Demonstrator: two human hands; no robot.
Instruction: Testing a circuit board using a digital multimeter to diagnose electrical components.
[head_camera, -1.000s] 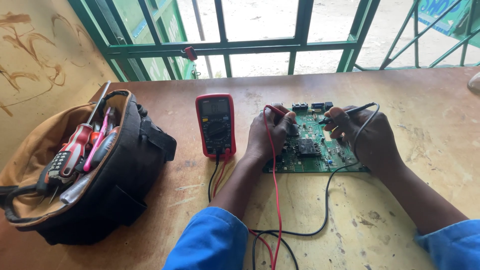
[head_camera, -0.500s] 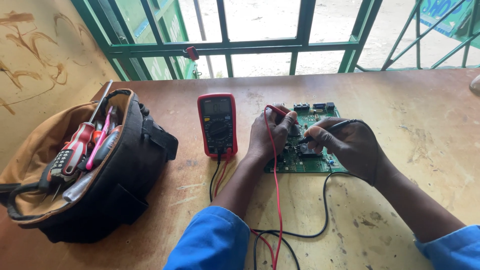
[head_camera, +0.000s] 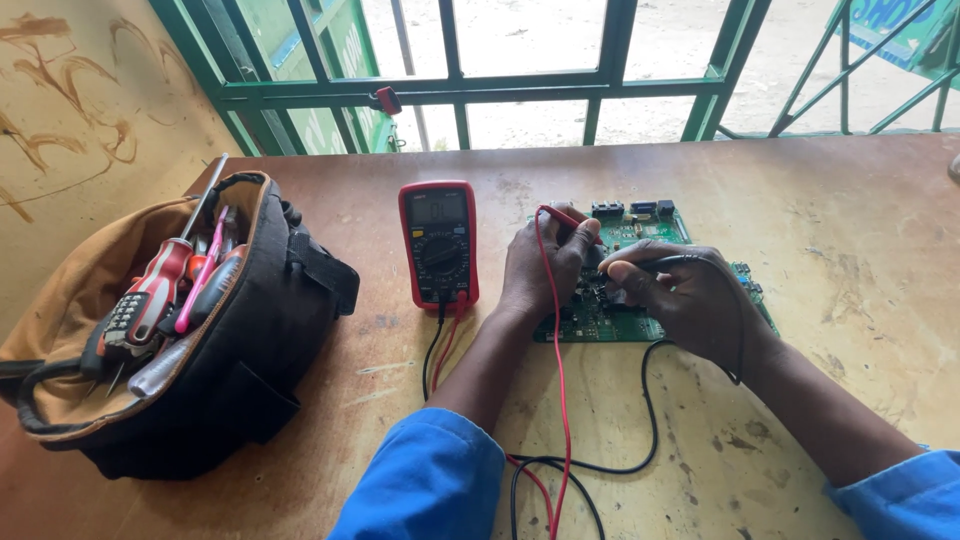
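1. Two hands work over a green circuit board that lies flat on the wooden desk, right of the middle.
2. The left hand rests on the board's left part, its fingers pressed together around a red probe whose tip points down at the board.
3. The right hand lies across the board's middle, its fingers pinching a black probe; the tip is hidden under the hand.
4. A red lead and a black lead trail from the probes toward the near edge of the desk, between the two blue sleeves.
5. A red multimeter lies face up just left of the board, beside the left hand, with leads plugged into its lower end.
6. A black tool bag stands open at the left of the desk, well apart from the board, holding a red-handled screwdriver and other tools.
7. A green window grille runs behind the desk.
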